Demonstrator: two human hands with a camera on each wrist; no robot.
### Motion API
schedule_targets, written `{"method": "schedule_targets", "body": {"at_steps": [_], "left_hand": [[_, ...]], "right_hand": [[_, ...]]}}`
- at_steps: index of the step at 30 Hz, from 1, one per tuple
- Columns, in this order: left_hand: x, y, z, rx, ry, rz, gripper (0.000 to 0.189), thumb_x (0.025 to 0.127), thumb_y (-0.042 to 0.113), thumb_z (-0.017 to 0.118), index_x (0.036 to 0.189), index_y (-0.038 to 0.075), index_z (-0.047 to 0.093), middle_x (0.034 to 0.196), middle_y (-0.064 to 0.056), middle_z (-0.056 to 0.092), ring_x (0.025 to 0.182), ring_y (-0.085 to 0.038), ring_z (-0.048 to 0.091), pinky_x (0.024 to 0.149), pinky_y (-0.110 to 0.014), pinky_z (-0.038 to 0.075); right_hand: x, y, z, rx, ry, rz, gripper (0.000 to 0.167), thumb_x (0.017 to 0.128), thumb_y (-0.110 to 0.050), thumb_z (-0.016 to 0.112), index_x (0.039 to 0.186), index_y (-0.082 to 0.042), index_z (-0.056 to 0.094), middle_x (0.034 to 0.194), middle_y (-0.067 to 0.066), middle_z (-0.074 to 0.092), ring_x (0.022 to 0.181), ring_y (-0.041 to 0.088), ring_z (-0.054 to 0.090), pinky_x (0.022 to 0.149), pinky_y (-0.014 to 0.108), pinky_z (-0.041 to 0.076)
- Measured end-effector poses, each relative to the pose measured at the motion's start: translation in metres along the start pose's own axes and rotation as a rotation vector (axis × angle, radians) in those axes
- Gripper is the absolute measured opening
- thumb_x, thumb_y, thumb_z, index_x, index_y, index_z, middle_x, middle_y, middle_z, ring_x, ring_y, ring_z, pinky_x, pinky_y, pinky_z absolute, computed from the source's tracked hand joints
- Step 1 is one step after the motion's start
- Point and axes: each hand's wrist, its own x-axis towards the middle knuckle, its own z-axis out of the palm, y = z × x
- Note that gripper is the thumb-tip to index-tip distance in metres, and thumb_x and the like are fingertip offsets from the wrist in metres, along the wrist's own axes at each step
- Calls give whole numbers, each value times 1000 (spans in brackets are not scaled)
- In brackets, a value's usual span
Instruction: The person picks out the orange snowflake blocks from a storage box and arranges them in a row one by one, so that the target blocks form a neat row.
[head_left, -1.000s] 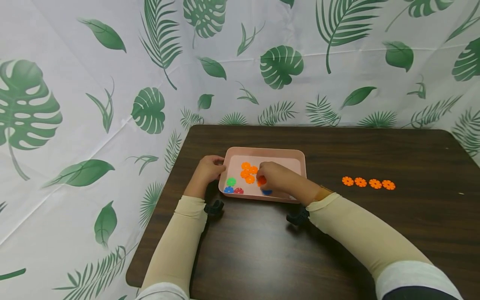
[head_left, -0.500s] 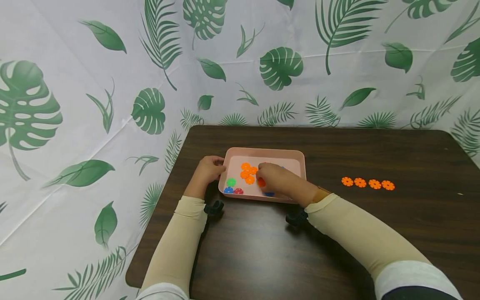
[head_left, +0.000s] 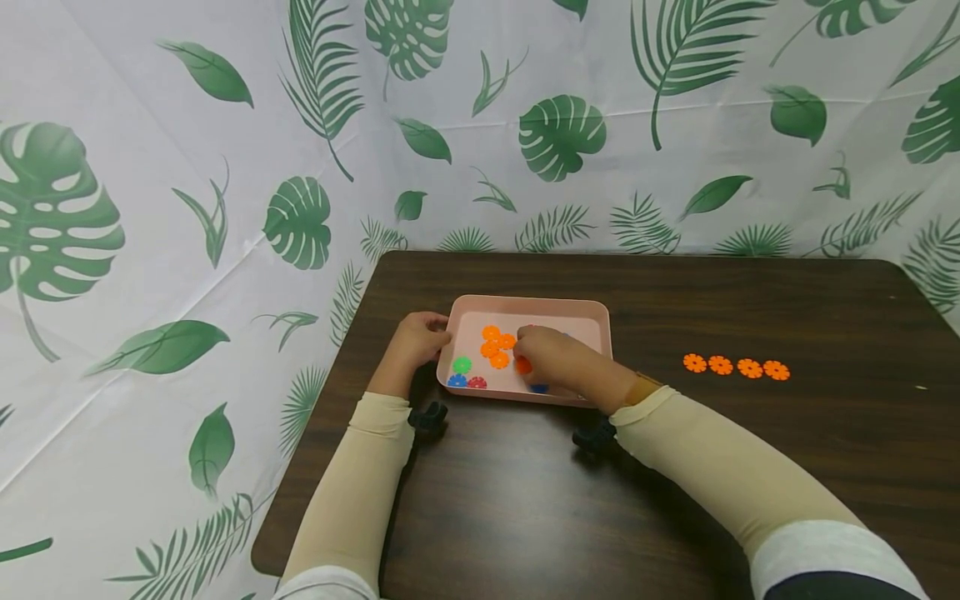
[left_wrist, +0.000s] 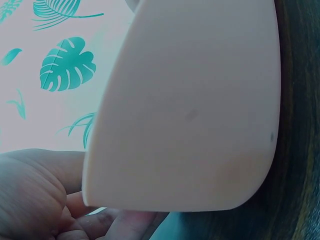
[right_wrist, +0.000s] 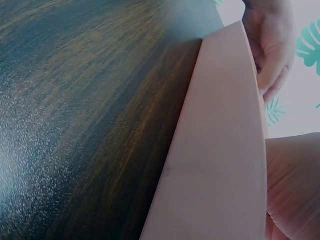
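Observation:
A pink tray [head_left: 528, 395] lies on the table, holding several small notched plastic discs. At its left end my left hand [head_left: 417, 340] grips the rim, the thumb on one side and fingers on the other, as the left wrist view shows. My right hand [head_left: 558, 358] reaches over the near side into the tray. Its fingertips pinch an orange notched disc [head_left: 522, 366], partly hidden under the hand. Left of it lie several more orange discs [head_left: 490, 349]. A green disc [head_left: 462, 365], a blue disc [head_left: 457, 380] and a red disc [head_left: 477, 382] sit in the near left corner.
Several orange discs stand in a row [head_left: 721, 365] on the dark wooden table [head_left: 750, 308], right of the tray. Part of another blue disc [head_left: 538, 388] shows beneath the right hand. A leaf-patterned cloth [head_left: 465, 83] hangs behind and left of the table.
The right hand has shifted very slightly within the tray, and more of the discs behind it shows. The left hand stays on the rim.

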Motion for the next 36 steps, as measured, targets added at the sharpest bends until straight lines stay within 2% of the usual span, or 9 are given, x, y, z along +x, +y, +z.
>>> {"method": "schedule_targets", "body": {"at_steps": [6,16,24,30,33,36], "left_hand": [[1,0,1,-2,2,-2,40,96,13,69,135,7,66,115,-16,69,92,-28,72,81,-41,63],[1,-1,1,-17,-4,1,39,96,12,69,135,6,67,114,-17,70,90,-28,72,79,-41,64],[0,-2,0,-19,0,16,39,96,11,69,134,5,67,113,-18,70,89,-28,72,78,-41,64],[1,-1,0,-11,-2,1,39,96,12,69,134,6,67,114,-17,69,89,-28,72,79,-40,64],[0,-1,0,-12,-4,-11,39,96,13,70,134,7,67,114,-16,70,90,-28,72,80,-40,63],[1,-1,-1,-11,-6,-6,39,96,13,70,134,7,67,114,-16,70,90,-28,72,80,-40,63]], "right_hand": [[3,-1,2,-62,5,-25,15,87,-19,81,89,-8,71,86,5,52,72,21,50,66,30,48],[6,0,3,-35,-5,5,22,82,-20,85,95,-8,72,88,4,53,73,20,52,67,29,50],[5,1,5,-88,39,-7,21,82,-21,83,92,-8,70,85,4,51,71,20,50,65,30,48],[6,3,9,-112,87,-49,14,86,-17,78,82,-9,67,81,4,50,69,21,49,67,32,49],[3,4,7,-80,72,-21,14,86,-17,80,88,-9,69,84,5,52,72,21,51,69,32,50],[-1,4,1,-44,41,49,26,84,-21,83,102,-6,71,90,5,55,77,22,53,74,32,53]]}}
